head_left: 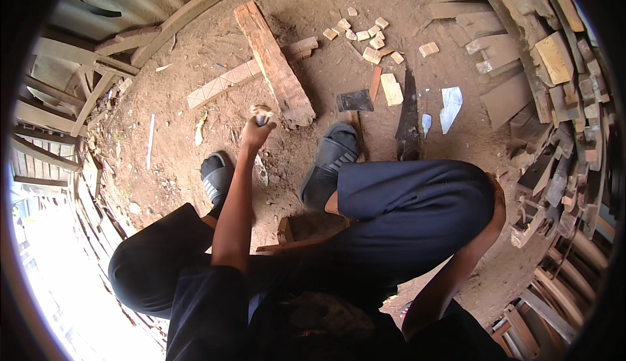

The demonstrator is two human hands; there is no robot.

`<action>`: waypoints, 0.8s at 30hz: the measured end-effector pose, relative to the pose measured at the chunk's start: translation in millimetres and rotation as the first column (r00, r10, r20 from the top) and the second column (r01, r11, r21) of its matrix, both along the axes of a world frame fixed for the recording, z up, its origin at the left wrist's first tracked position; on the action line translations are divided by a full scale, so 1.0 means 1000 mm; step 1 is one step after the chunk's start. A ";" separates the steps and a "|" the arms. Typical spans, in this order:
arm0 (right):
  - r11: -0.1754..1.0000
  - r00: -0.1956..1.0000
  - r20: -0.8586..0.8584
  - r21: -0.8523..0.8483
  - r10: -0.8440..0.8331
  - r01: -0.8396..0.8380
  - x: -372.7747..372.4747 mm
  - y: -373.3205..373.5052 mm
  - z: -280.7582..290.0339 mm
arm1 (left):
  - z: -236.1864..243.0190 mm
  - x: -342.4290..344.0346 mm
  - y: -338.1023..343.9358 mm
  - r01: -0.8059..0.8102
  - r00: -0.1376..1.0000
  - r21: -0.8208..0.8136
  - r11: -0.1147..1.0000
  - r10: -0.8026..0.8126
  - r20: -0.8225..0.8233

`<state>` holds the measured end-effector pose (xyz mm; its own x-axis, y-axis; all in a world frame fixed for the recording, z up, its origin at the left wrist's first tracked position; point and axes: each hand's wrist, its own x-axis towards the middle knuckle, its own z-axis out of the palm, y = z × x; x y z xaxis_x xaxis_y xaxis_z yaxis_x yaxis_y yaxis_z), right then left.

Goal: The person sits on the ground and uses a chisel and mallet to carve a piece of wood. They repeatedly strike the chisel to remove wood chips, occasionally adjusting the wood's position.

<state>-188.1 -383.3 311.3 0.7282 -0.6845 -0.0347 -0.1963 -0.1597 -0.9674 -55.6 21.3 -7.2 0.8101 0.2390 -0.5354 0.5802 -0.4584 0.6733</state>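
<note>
My left hand [256, 135], arm stretched forward, is closed around a small object with a pale, rough top [261, 110] and a darker, shiny part below it. Its exact kind is not clear. Just beyond the hand, a thick reddish-brown wood beam [277, 67] lies over a flat strip of wood [225, 85] marked with a zigzag pattern. My right hand [499, 206] rests against the outer side of my right knee; its fingers are mostly hidden.
Several small wood blocks [372, 55] lie scattered ahead on the dirt floor. Nearer are a pale wood block [392, 90], a black flat piece [355, 101], a long dark blade-like strip [409, 110] and a white scrap [450, 108]. Stacked timber [554, 58] lines the right side.
</note>
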 end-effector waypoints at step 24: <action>0.812 0.980 -0.105 -0.549 0.170 -0.200 -0.004 -0.014 -0.001 | 0.020 0.050 -0.045 -0.283 0.958 -0.601 0.747 0.247 -0.145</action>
<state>-192.4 -396.9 310.1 0.8506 -0.4511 0.2702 -0.1525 -0.7034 -0.6942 -5.7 -23.5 12.6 0.7297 0.0479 -0.6821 0.6591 0.2160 0.7203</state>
